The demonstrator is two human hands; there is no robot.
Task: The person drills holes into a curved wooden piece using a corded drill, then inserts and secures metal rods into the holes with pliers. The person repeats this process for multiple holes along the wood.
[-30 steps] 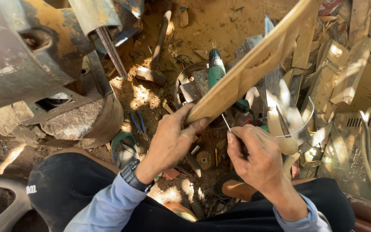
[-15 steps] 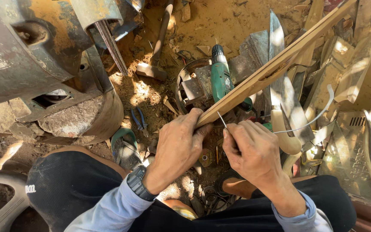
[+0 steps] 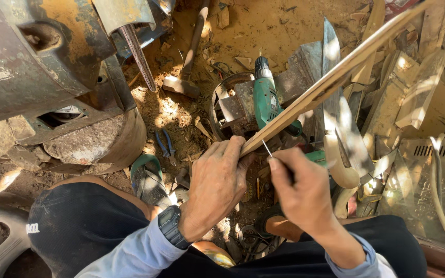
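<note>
My left hand [image 3: 216, 181] grips the near end of a long flat wooden piece [image 3: 330, 80] that slants up to the top right, seen edge-on. A black wristwatch [image 3: 170, 226] is on that wrist. My right hand [image 3: 302, 190] pinches a thin metal tool [image 3: 267, 149] like a needle or small blade, its tip touching the wood's near end, just right of my left fingers. Below the wood a green power drill [image 3: 265, 98] lies on the ground.
A rusty metal machine [image 3: 47, 62] fills the left. A hammer [image 3: 189, 56] lies on sawdust at top. Blue-handled pliers [image 3: 165, 144] and a sandal [image 3: 148, 180] lie by my knee. Wood offcuts [image 3: 413, 98], a large knife [image 3: 336, 108] and a metal grille [image 3: 439, 175] crowd the right.
The wooden piece has turned from showing its broad face to being edge-on and now slants higher. My right hand has brought the thin tool up to the wood's near end.
</note>
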